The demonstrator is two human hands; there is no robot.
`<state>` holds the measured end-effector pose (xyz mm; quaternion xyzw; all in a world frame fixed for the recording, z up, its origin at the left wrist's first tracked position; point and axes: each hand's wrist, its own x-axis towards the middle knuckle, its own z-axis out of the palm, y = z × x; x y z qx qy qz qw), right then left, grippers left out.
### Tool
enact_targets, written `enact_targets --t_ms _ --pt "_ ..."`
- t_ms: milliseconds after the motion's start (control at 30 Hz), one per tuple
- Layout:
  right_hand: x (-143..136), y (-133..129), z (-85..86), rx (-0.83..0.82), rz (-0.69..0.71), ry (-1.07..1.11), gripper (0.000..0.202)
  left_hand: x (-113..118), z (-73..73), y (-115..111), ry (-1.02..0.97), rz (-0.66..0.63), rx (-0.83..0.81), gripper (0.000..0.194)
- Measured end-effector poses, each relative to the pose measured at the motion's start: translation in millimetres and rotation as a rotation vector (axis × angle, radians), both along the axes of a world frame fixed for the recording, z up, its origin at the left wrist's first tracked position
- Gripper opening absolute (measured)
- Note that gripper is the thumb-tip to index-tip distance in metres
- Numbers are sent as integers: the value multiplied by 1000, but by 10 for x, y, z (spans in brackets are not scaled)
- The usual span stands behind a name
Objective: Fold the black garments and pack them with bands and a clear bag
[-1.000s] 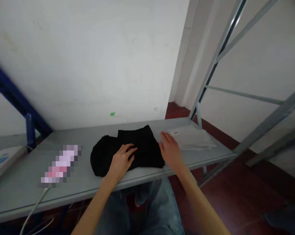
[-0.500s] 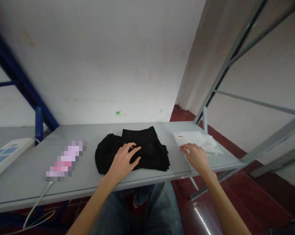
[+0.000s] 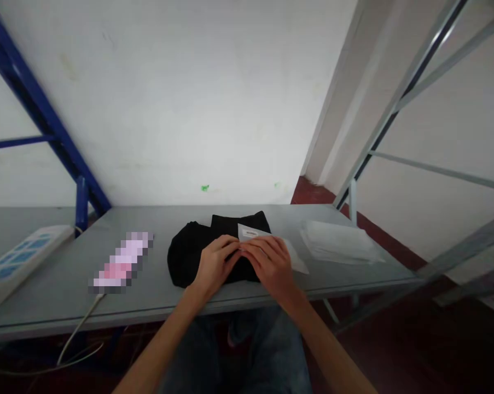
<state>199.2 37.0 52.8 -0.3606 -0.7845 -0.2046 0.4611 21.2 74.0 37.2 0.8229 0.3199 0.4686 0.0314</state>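
Note:
A pale, translucent plastic bag [image 3: 298,260] with a small printed label lies across the right part of a folded black garment [image 3: 189,251]. Both my hands meet at the bag's left edge, above the garment. My left hand [image 3: 220,260] pinches that edge from the left. From the right, my right hand [image 3: 271,262] grips the same edge, its fingers lying over the bag and hiding part of it. The fingertips of the two hands touch or nearly touch.
More pale plastic bags [image 3: 341,243] lie stacked on the right of the grey table [image 3: 148,306]. A pixelated pink and lilac object [image 3: 121,262] with a white cable [image 3: 78,328] is on the left, beside a white power strip [image 3: 29,260]. Metal frames [image 3: 373,131] rise at both sides.
My right hand has brought one plastic bag leftward from the stack over the black garment. My left hand has closed on the bag's edge. The view has shifted slightly.

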Motion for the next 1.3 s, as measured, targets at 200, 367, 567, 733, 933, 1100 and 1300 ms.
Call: enact_targets --t_ms 200,367,567,733,933,1100,1300 --pt "105 80 -26 52 14 -127 12 -117 -50 21 -36 -28 -1 20" --pt "471 197 62 48 -92 -169 13 -337 -15 122 -142 65 -55 22" --pt "865 262 47 16 -214 -100 14 -583 -91 160 -130 204 -95 23" --pt "844 316 -37 -56 -184 -76 20 -452 -150 63 -38 187 -145 36" --pt "838 363 -76 -97 -166 -19 22 -331 -133 89 47 86 -370 21" --pt "748 311 -129 -109 -189 56 24 -283 -106 91 99 35 -402 23" --pt "481 194 -233 -87 -203 16 24 -278 -61 121 39 -6 -473 25"
